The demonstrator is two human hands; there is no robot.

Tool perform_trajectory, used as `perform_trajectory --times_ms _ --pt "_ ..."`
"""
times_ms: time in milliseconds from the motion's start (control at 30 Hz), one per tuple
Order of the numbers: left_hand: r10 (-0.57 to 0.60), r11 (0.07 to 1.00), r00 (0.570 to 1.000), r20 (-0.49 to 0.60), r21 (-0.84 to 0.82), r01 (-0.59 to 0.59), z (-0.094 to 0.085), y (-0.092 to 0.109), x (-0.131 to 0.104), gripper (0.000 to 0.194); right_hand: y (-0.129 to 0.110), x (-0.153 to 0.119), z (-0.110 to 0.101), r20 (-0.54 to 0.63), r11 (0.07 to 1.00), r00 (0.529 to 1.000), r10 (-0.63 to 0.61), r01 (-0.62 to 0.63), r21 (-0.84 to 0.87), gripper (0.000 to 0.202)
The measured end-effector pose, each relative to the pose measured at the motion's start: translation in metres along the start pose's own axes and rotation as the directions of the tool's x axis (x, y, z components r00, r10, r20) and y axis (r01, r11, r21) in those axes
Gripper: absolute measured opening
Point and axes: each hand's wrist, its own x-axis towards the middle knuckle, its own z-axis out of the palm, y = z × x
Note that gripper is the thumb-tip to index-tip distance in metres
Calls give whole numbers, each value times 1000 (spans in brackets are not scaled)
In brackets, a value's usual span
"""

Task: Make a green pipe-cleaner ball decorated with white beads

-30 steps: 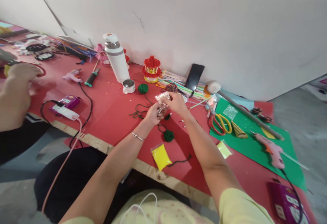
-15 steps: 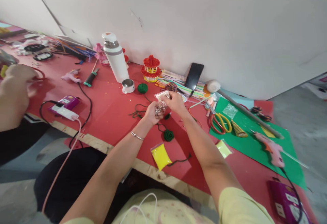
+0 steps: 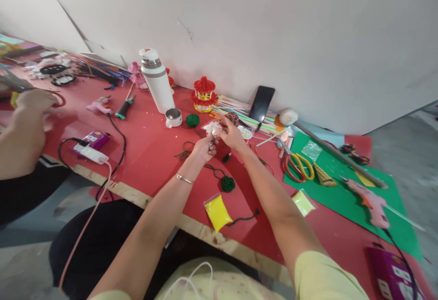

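Nearest the table's front edge, a yellow packet (image 3: pixel 218 213) lies flat on the red table (image 3: pixel 143 158), apart from both hands; just beyond it sits a green coil (image 3: pixel 228 183), wound into a compact round, with a loose cord trailing from it and no bead visible on it; above the table, the left hand (image 3: pixel 204 149) pinches the near end of a packet of pearly beads (image 3: pixel 212 128), while the right hand (image 3: pixel 233 136) has thumb and fingers closed on its right side; the packet is thus between the two hands, and its handling looks under way rather than finished; whether its mouth is open, I cannot tell; the beads seem mostly bunched inside, so little appears taken out; farther back, a green ball (image 3: pixel 192 120) rests wound up and untouched; beyond it, a red tiered ornament (image 3: pixel 204 95) stands upright, apparently complete, near the wall.
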Motion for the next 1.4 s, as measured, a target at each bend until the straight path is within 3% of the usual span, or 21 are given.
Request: perform_trajectory --times_ms 100,167,300,367,467,567,700,833,900,967,1067,1200,1300,1400 --pt "-63 997 998 7 -51 63 3 8 11 26 -1 -5 0 -45 983 993 -110 102 -155 62" --pt "-119 991 985 121 -48 126 2 13 15 32 0 -10 -1 -89 964 987 -136 111 -241 51" --pt "-165 986 967 193 34 161 -7 16 10 37 3 -19 -8 -139 972 975 -173 146 -183 37" --pt "-119 991 973 199 80 105 -9 12 5 33 3 -27 -13 -158 978 971 -182 162 -131 36" --pt "89 964 984 155 234 -124 -7 0 3 29 4 -45 -21 -149 983 976 -159 141 -120 36" --pt "348 738 922 170 557 -382 -2 -17 6 35 9 -72 -28 -103 978 990 -100 78 -193 34" --pt "483 330 803 350 776 -537 1 -33 14 31 19 -103 -32 -97 937 994 -40 3 -350 34" --pt "504 -66 700 506 830 -553 0 -38 16 22 22 -113 -32 -136 914 990 -32 -26 -405 34" --pt "470 -270 670 575 816 -511 -1 -38 14 17 21 -113 -32 -139 908 990 -29 -32 -418 34" --pt "441 -405 649 620 783 -472 -2 -38 12 16 19 -113 -33 -150 898 988 -21 -47 -437 34" --pt "408 -503 625 666 735 -455 -6 -36 9 18 21 -114 -37 -167 882 986 -14 -67 -467 34" --pt "370 -565 609 701 691 -451 -11 -32 11 23 27 -114 -46 -153 887 988 -16 -56 -458 32" --pt "355 -572 607 712 678 -462 -13 -31 13 25 28 -109 -56 -179 954 984 -20 -35 -296 32" --pt "369 -548 604 707 690 -473 -14 -31 14 28 23 -100 -74 -241 995 969 62 -79 -63 38"
